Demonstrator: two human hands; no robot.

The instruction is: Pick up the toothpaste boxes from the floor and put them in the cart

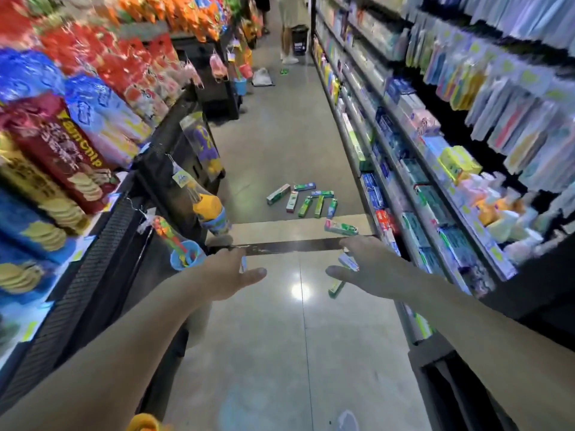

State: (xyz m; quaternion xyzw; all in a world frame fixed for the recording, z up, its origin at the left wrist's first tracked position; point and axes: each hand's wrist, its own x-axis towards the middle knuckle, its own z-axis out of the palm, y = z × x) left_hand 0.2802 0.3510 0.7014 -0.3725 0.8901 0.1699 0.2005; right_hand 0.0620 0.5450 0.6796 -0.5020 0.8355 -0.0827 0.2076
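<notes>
Both arms reach forward from the bottom of the frame over a shiny floor point(280, 337) in a shop aisle. The left hand point(231, 272) sits just left of centre, palm down, thumb stretched toward the middle and fingers spread; it grips nothing, though a small pale object shows just beyond its fingers and may be touching them, which the blur leaves unclear. The right hand point(367, 265) sits just right of centre, likewise open with thumb and fingers splayed, holding nothing. Past both hands a dark strip point(289, 245) crosses the floor from side to side.

The toothpaste boxes point(303, 202) lie scattered on the floor in the middle of the frame, beyond the strip, mostly green and white, fanned out close together. One more box point(340, 228) lies nearer, just above the right hand, and a green box point(336, 287) rests on the floor directly beneath that hand's thumb.

Snack bags point(56, 157) fill the shelves along the left edge of the frame. Shelves of boxed goods point(413, 188) run along the right. At the top centre, far down the aisle, a person point(289, 29) stands beside a dark basket point(300, 42).
</notes>
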